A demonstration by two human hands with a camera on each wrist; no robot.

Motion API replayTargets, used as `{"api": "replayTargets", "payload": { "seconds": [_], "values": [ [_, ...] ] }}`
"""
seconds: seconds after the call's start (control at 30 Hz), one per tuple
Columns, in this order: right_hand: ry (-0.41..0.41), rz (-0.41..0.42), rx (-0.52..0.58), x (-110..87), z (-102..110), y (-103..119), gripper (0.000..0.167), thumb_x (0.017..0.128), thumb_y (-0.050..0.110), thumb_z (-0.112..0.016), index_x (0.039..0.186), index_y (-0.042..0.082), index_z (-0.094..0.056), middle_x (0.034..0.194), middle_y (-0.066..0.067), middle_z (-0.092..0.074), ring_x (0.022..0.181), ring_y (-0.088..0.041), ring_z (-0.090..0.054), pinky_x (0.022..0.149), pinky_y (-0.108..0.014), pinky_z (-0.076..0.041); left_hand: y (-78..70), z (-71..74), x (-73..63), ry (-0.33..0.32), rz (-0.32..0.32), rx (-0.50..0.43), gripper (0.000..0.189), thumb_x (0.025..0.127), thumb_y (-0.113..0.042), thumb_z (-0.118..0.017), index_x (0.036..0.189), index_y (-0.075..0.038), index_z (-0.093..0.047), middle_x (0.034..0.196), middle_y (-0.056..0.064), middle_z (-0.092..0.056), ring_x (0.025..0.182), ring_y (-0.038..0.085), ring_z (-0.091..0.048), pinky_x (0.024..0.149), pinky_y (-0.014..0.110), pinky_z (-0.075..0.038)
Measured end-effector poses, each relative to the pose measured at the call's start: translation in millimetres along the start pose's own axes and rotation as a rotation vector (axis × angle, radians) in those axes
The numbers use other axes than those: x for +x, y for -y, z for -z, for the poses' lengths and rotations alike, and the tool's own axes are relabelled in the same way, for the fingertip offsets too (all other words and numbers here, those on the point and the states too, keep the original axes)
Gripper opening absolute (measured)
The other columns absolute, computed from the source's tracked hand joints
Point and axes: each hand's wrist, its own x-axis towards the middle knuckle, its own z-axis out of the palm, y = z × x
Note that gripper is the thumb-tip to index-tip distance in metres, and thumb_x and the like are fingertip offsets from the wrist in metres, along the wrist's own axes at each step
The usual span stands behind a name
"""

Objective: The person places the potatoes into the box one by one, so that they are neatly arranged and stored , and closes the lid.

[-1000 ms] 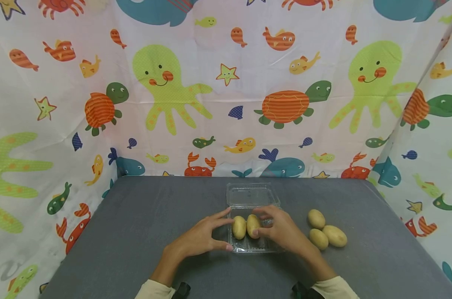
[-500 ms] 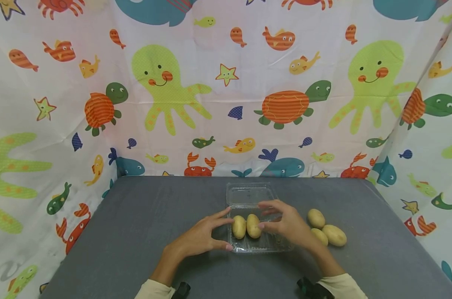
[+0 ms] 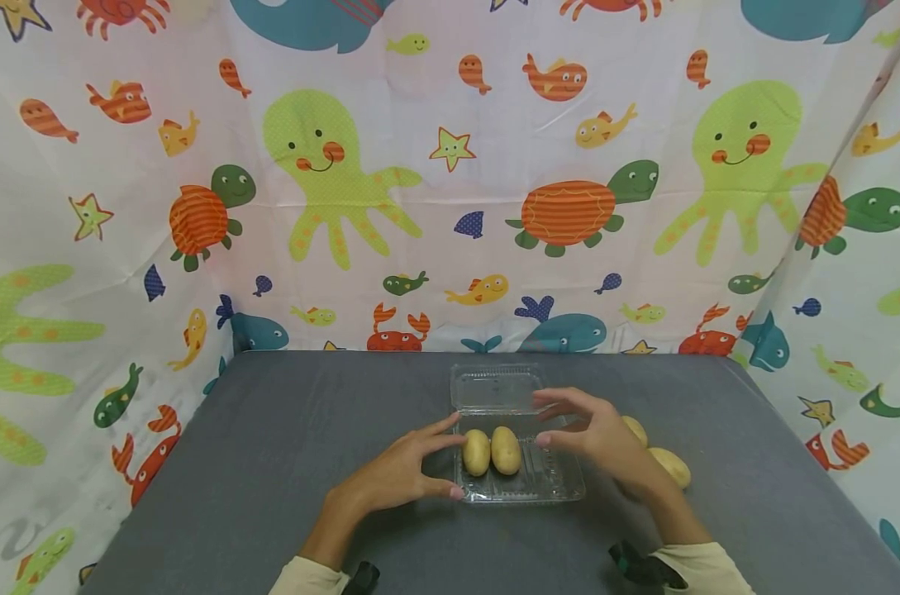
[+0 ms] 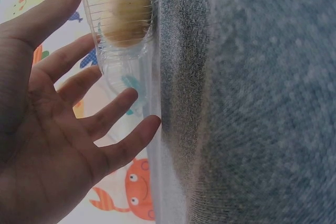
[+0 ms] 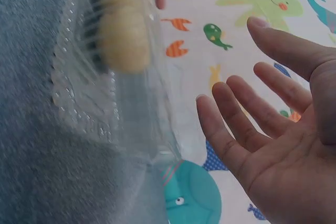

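Observation:
Two yellow potatoes (image 3: 505, 451) lie side by side in the left half of a clear plastic clamshell box (image 3: 554, 483), its lid (image 3: 497, 388) folded back. Against the box's left edge rests my left hand (image 3: 393, 473), thumb and fingers spread around that side; in the left wrist view its fingers (image 4: 126, 145) are loosely extended beside the clear wall. My right hand (image 3: 598, 434) hovers over the box's right side, apart from the potatoes. The right wrist view shows its fingers (image 5: 257, 111) relaxed and holding nothing.
More potatoes (image 3: 671, 468) lie on the grey table (image 3: 308, 413) right of the box, partly hidden behind my right hand. A curtain (image 3: 450, 207) printed with sea animals hangs along the back and sides.
My right hand has let go of the right potato in the box and moved right, now covering part of the loose potatoes. The left hand has stayed in place.

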Motion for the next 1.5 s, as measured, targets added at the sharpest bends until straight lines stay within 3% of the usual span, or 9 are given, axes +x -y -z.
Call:
{"api": "replayTargets", "payload": {
  "seconds": [0.2, 0.4, 0.93, 1.2, 1.5],
  "values": [
    [-0.024, 0.000, -0.035, -2.3, 12.3, -2.8, 0.055, 0.094, 0.022, -0.083, 0.145, 0.022, -0.063, 0.140, -0.008, -0.068, 0.123, -0.035, -0.067, 0.093, -0.031, -0.058, 0.8, -0.8, 0.6, 0.002, -0.004, 0.007, 0.074, 0.088, -0.048, -0.086, 0.153, -0.026, -0.059, 0.175, -0.008, -0.028, 0.159, 0.033, -0.031, 0.122, 0.067, -0.029],
    [-0.041, 0.007, -0.056, -4.1, 26.0, -11.9, 0.054, 0.095, 0.020, -0.082, 0.145, 0.020, -0.062, 0.138, -0.008, -0.070, 0.122, -0.037, -0.068, 0.093, -0.030, -0.059, 0.9, -0.5, 0.5, 0.000, -0.010, 0.009, 0.076, 0.088, -0.049, -0.086, 0.154, -0.024, -0.059, 0.175, -0.003, -0.028, 0.159, 0.032, -0.031, 0.122, 0.068, -0.029],
    [-0.108, -0.004, -0.055, -15.8, 63.1, -30.7, 0.055, 0.098, 0.018, -0.079, 0.149, 0.015, -0.059, 0.136, -0.008, -0.071, 0.120, -0.030, -0.071, 0.090, -0.029, -0.060, 0.8, -0.3, -0.3, -0.002, 0.001, 0.009, 0.075, 0.088, -0.050, -0.085, 0.154, -0.025, -0.059, 0.176, -0.005, -0.027, 0.160, 0.031, -0.029, 0.122, 0.068, -0.028],
    [-0.112, -0.034, -0.063, -19.9, 71.8, -42.2, 0.056, 0.099, 0.018, -0.078, 0.150, 0.012, -0.058, 0.136, -0.009, -0.071, 0.118, -0.022, -0.072, 0.089, -0.029, -0.061, 1.1, -1.4, -0.1, -0.003, -0.007, 0.005, 0.074, 0.088, -0.047, -0.086, 0.153, -0.025, -0.059, 0.176, -0.005, -0.028, 0.159, 0.032, -0.030, 0.122, 0.067, -0.029],
    [-0.126, -0.094, -0.107, -23.9, 80.8, -52.1, 0.056, 0.099, 0.024, -0.077, 0.150, 0.013, -0.057, 0.136, -0.009, -0.070, 0.119, -0.026, -0.072, 0.087, -0.029, -0.060, 1.2, -1.0, -1.0, -0.004, -0.007, -0.001, 0.075, 0.088, -0.048, -0.086, 0.153, -0.026, -0.058, 0.175, -0.009, -0.027, 0.159, 0.032, -0.030, 0.122, 0.067, -0.030]
  ]
}}
